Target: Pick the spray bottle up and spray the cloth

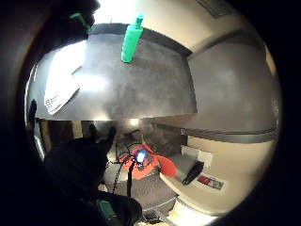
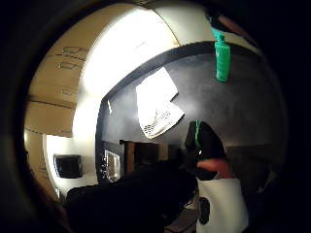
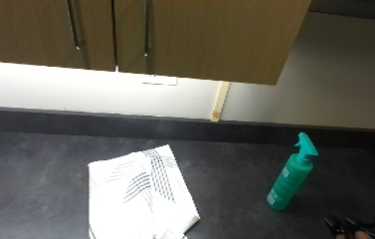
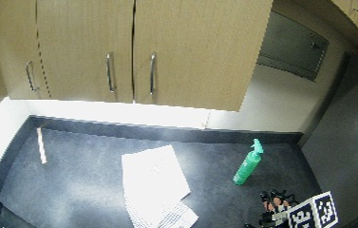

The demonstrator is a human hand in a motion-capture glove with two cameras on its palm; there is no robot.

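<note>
One dark bench (image 3: 35, 169) carries everything here, under wooden wall cabinets (image 3: 193, 35) with metal handles. Largest on it is the white cloth (image 3: 140, 199), folded, with thin dark stripes, lying flat toward the front middle. The green spray bottle (image 3: 292, 180) stands upright well apart from the cloth, nearer the back wall side, its trigger head on top; pale lettering runs down its side but is too small to read. The gloved right hand (image 3: 354, 228) shows only at the front edge of the bench, near the bottle's base yet not touching it, holding nothing. Whether the grip is apart or together I cannot tell, since only a bit of the black glove shows.
</note>
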